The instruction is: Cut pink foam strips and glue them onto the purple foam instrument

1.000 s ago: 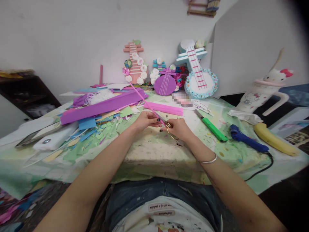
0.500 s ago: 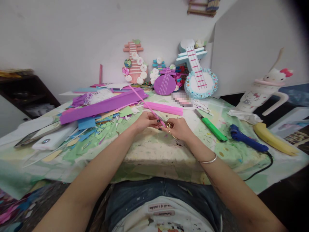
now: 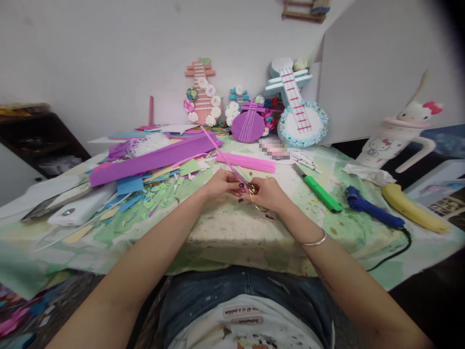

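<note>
A pink strip [image 3: 220, 150] is held over the near middle of the table, slanting from between the hands toward the purple paper [image 3: 152, 162]; whether its far end rests there cannot be told. It is pinched between the thumb and fingers of the left hand [image 3: 222, 184], probably so that it is steadied beside the blades. The scissors [image 3: 252, 186] are gripped by their gold handles in the closed fingers of the right hand [image 3: 269, 191], seemingly so that the blades are lined up with the strip; whether these are parted cannot be made out. Just beyond the hands a pink fold [image 3: 247, 163] is laid flat. Scraps [image 3: 156, 194] are strewn to the left, while the cutter [image 3: 319, 193], glue gun [image 3: 374, 208] and banana [image 3: 414, 209] are set to the right, perhaps to leave the middle free for handwork. The table is covered by a paint-stained cloth [image 3: 225, 230]. At the back, model lutes [image 3: 248, 127] are stood near a pale wall [image 3: 109, 53], likely for display, with a cup [image 3: 385, 140] at right and a dark shelf [image 3: 69, 133] at left.
</note>
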{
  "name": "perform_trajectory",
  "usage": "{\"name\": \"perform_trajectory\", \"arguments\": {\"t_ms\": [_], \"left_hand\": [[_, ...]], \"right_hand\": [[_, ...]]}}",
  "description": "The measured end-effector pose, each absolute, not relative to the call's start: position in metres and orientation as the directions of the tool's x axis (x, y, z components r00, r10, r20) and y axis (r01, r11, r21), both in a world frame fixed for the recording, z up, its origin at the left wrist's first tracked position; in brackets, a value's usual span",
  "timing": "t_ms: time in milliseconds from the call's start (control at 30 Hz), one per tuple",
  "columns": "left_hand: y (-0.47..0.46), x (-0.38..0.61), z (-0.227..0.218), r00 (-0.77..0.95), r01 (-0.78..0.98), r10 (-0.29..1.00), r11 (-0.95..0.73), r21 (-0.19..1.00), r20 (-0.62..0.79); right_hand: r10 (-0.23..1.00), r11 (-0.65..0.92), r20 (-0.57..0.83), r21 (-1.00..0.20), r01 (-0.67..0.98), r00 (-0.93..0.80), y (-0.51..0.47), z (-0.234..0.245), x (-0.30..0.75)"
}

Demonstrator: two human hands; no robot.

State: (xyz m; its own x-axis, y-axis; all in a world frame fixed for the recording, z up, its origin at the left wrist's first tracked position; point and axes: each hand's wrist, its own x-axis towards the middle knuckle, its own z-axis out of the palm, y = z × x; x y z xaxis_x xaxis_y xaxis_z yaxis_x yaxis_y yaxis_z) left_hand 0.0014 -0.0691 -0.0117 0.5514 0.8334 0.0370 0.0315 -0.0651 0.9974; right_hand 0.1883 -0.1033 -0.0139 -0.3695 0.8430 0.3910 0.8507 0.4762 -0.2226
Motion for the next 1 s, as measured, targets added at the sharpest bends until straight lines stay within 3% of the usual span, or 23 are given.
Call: {"name": "perform_trajectory", "arguments": {"t_ms": [1000], "left_hand": [[-0.07, 0.002, -0.0112, 0.553, 0.043, 0.833, -0.072, 0.997, 0.036]], "right_hand": [[0.865, 0.437, 0.358, -0.196, 0.878, -0.351, -0.1032, -0.0103, 0.1855]]}}
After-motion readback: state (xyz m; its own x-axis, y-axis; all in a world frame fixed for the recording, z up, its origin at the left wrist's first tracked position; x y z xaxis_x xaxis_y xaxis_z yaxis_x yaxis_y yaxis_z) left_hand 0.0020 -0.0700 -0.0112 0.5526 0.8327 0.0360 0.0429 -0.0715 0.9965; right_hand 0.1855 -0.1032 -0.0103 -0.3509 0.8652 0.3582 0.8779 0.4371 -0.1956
